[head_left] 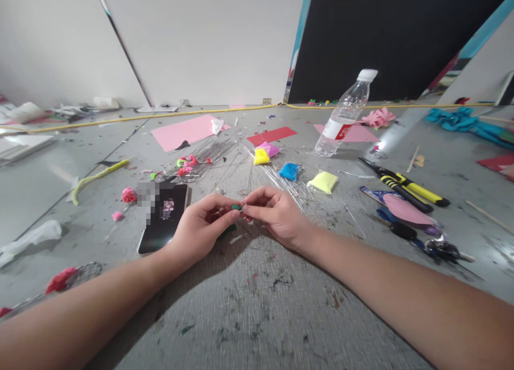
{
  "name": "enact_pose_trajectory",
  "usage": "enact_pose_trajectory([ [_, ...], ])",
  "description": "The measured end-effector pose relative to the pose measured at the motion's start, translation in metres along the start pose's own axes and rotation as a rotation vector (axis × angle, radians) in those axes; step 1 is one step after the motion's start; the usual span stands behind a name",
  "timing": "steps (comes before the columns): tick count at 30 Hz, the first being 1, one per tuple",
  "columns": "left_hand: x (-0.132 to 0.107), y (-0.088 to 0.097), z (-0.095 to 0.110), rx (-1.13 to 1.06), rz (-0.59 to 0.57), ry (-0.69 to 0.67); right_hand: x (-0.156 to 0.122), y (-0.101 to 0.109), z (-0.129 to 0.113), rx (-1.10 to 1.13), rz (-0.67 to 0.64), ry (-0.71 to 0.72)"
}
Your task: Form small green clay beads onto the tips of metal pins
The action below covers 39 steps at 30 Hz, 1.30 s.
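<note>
In the middle, my left hand (206,220) pinches a small dark green piece (236,207), which looks like soft clay, between thumb and fingertips. My right hand (277,212) meets it there, thumb and forefinger closed at the edge of the piece; whatever lies between those fingertips is too small to make out. Under the left hand shows a larger dark green patch (227,231), partly hidden. A phone (166,220) with a lit screen lies beside the left wrist. Just beyond the hands are yellow (262,156), blue (289,171) and pale yellow (323,182) clay packets.
A tilted-looking water bottle (341,118) stands at back right. Pliers (405,185) and keys (441,247) lie right. Thin clear rods (281,180) lie ahead, with pink paper (187,133) behind. Small red clay pieces (129,195) are at left. A yellow cable (160,113) runs along the back.
</note>
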State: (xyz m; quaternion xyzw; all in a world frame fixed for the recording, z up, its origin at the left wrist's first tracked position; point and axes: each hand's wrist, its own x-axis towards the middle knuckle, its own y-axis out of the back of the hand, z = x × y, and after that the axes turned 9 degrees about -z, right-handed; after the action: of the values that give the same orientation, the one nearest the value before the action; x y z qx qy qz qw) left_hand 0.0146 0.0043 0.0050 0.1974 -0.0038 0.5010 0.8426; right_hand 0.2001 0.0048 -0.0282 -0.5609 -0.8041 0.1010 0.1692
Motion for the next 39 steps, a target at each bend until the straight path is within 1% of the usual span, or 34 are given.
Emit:
enact_pose_trajectory([
  [7, 0.0, -0.001, -0.001, -0.046, 0.0, 0.012, -0.001, 0.0, 0.0, -0.004, -0.021, -0.001],
  [12, -0.001, 0.0, -0.003, -0.076, -0.046, -0.012, -0.002, -0.001, -0.002, -0.027, -0.056, 0.013],
  [16, -0.001, 0.002, -0.005, -0.086, -0.066, -0.029, -0.005, -0.002, -0.004, -0.062, -0.078, 0.057],
  [18, -0.002, 0.003, -0.005, -0.118, -0.078, -0.017, -0.008, -0.004, -0.006, -0.127, -0.093, 0.112],
  [22, -0.003, 0.003, -0.003, -0.231, -0.076, 0.022, -0.014, -0.007, -0.011, -0.361, -0.103, 0.258],
  [25, -0.003, 0.003, -0.002, -0.268, -0.058, 0.027, -0.016, -0.008, -0.012, -0.467, -0.089, 0.292],
  [30, -0.001, 0.002, -0.003, -0.236, -0.058, 0.0, -0.016, -0.008, -0.012, -0.512, -0.077, 0.296],
  [39, -0.001, 0.004, -0.005, -0.18, -0.088, -0.052, -0.016, -0.006, -0.008, -0.504, -0.08, 0.335],
])
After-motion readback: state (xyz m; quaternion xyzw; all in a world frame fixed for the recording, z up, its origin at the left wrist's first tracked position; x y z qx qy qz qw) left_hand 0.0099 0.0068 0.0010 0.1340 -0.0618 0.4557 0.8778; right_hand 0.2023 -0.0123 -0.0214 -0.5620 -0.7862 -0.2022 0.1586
